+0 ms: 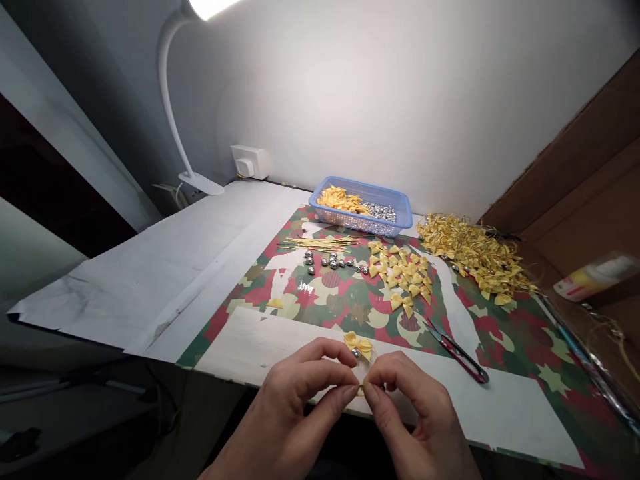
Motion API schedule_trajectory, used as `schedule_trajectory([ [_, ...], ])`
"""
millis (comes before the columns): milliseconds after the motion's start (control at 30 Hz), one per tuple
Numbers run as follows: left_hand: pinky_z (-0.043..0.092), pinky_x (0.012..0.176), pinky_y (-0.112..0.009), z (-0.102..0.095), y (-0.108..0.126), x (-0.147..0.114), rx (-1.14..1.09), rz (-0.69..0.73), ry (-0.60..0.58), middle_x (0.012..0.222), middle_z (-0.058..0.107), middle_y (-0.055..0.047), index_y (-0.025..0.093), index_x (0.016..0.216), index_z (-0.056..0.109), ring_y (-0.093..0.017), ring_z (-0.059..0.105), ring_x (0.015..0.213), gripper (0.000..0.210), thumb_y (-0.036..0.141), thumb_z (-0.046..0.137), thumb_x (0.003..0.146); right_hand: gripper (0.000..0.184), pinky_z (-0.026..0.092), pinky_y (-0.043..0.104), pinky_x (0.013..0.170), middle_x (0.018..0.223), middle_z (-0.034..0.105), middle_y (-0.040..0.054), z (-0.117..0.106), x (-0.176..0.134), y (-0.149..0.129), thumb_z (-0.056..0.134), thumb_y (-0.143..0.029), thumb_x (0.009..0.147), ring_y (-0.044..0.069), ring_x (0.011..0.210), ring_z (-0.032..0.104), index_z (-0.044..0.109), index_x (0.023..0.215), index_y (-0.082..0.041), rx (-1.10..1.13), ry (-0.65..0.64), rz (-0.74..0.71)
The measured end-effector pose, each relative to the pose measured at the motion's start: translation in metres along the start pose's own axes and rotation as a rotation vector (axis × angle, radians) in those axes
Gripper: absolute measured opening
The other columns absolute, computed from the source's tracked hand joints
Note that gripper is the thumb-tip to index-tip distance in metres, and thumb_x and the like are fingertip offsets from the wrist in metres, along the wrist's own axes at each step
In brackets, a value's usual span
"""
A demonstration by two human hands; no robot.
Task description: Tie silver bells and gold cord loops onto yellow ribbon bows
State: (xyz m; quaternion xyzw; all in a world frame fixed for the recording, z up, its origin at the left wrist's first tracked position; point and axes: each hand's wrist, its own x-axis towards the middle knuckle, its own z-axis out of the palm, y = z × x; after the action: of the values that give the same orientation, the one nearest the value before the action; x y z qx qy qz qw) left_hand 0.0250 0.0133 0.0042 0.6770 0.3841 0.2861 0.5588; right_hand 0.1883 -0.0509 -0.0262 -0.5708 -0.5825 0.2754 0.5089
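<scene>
Both hands meet at the table's front edge. My left hand (315, 387) is closed in a pinch, thumb against forefinger, and my right hand (410, 407) pinches from the other side, fingertips almost touching. Between them shows a short bit of thin gold cord (361, 389); most of it is hidden by the fingers. Just beyond the fingertips lies a yellow ribbon bow (364, 345) with a small silver bell (355, 353) at it. A loop of thin cord seems to run from the bow toward my right hand.
Thread snips (457, 351) lie to the right. Farther back are loose bows (403, 270), silver bells (333, 262), gold cords (320, 244) and a blue basket (363, 183) of bows and bells. A heap of corded bows (475, 253) is at right; a lamp (173, 107) stands left.
</scene>
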Motion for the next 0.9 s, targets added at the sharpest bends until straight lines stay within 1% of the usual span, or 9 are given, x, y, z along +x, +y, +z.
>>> schedule_trajectory([
  [133, 0.05, 0.072, -0.024, 0.0, 0.0, 0.002, -0.047, 0.035, -0.014, 0.095, 0.067, -0.004, 0.023, 0.077, 0.076, -0.019, 0.066, 0.084, 0.023, 0.021, 0.06, 0.093, 0.016, 0.041, 0.023, 0.067, 0.079, 0.062, -0.0042, -0.001, -0.001, 0.002, 0.051, -0.019, 0.096, 0.013, 0.074, 0.059, 0.059, 0.083, -0.025, 0.011, 0.004, -0.004],
  [300, 0.049, 0.068, -0.023, 0.002, -0.003, -0.001, 0.02, 0.065, -0.026, 0.096, 0.067, -0.003, 0.023, 0.078, 0.074, -0.017, 0.066, 0.078, 0.025, 0.022, 0.057, 0.096, 0.018, 0.04, 0.023, 0.066, 0.078, 0.06, -0.0031, 0.002, -0.003, 0.01, 0.05, -0.019, 0.097, 0.013, 0.075, 0.057, 0.057, 0.081, -0.024, 0.032, 0.001, -0.033],
  [400, 0.051, 0.074, -0.022, -0.001, -0.005, 0.002, 0.082, 0.09, -0.037, 0.1, 0.069, -0.003, 0.024, 0.081, 0.074, -0.017, 0.068, 0.087, 0.022, 0.018, 0.057, 0.094, 0.02, 0.04, 0.024, 0.064, 0.077, 0.058, -0.0018, 0.004, -0.005, 0.015, 0.05, -0.023, 0.098, 0.014, 0.074, 0.056, 0.057, 0.08, -0.023, 0.082, 0.007, 0.011],
  [500, 0.052, 0.091, -0.027, -0.01, -0.004, 0.017, 0.19, 0.105, -0.043, 0.11, 0.071, -0.003, 0.025, 0.097, 0.074, -0.021, 0.068, 0.104, 0.016, 0.021, 0.058, 0.094, 0.019, 0.04, 0.024, 0.063, 0.075, 0.057, -0.0013, 0.003, -0.007, 0.018, 0.055, -0.026, 0.096, 0.014, 0.069, 0.053, 0.06, 0.079, -0.023, 0.169, 0.049, 0.107],
  [600, 0.055, 0.082, -0.033, -0.018, -0.004, 0.039, 0.435, 0.085, -0.02, 0.11, 0.069, -0.007, 0.02, 0.111, 0.068, -0.022, 0.069, 0.091, 0.024, 0.026, 0.048, 0.099, 0.019, 0.039, 0.023, 0.06, 0.073, 0.057, -0.0013, 0.0, -0.007, 0.018, 0.06, -0.03, 0.094, 0.013, 0.065, 0.05, 0.064, 0.077, -0.022, 0.258, 0.082, 0.199],
  [633, 0.055, 0.083, -0.036, -0.019, -0.004, 0.046, 0.467, 0.09, -0.041, 0.112, 0.068, -0.008, 0.019, 0.113, 0.068, -0.023, 0.068, 0.093, 0.025, 0.025, 0.049, 0.098, 0.02, 0.038, 0.023, 0.06, 0.072, 0.057, -0.0015, -0.001, -0.007, 0.017, 0.06, -0.032, 0.094, 0.013, 0.065, 0.049, 0.064, 0.076, -0.022, 0.277, 0.084, 0.221],
  [733, 0.053, 0.086, -0.042, -0.016, -0.008, 0.057, 0.527, 0.093, -0.098, 0.112, 0.067, -0.01, 0.017, 0.11, 0.07, -0.028, 0.067, 0.098, 0.023, 0.021, 0.061, 0.089, 0.022, 0.038, 0.023, 0.059, 0.069, 0.056, -0.0023, -0.004, -0.007, 0.015, 0.062, -0.034, 0.092, 0.013, 0.063, 0.049, 0.064, 0.074, -0.022, 0.306, 0.097, 0.257],
  [833, 0.053, 0.087, -0.045, -0.01, -0.014, 0.057, 0.556, 0.081, -0.116, 0.115, 0.064, -0.013, 0.016, 0.107, 0.069, -0.031, 0.066, 0.102, 0.023, 0.014, 0.061, 0.085, 0.021, 0.039, 0.022, 0.058, 0.068, 0.056, -0.0025, -0.007, -0.006, 0.014, 0.063, -0.033, 0.091, 0.012, 0.061, 0.05, 0.065, 0.073, -0.022, 0.301, 0.12, 0.255],
  [900, 0.052, 0.087, -0.043, -0.007, -0.016, 0.055, 0.558, 0.081, -0.113, 0.112, 0.064, -0.012, 0.017, 0.099, 0.067, -0.03, 0.065, 0.101, 0.017, 0.012, 0.058, 0.085, 0.022, 0.039, 0.022, 0.058, 0.068, 0.056, -0.0023, -0.008, -0.006, 0.014, 0.063, -0.033, 0.092, 0.012, 0.061, 0.05, 0.065, 0.073, -0.022, 0.294, 0.12, 0.247],
])
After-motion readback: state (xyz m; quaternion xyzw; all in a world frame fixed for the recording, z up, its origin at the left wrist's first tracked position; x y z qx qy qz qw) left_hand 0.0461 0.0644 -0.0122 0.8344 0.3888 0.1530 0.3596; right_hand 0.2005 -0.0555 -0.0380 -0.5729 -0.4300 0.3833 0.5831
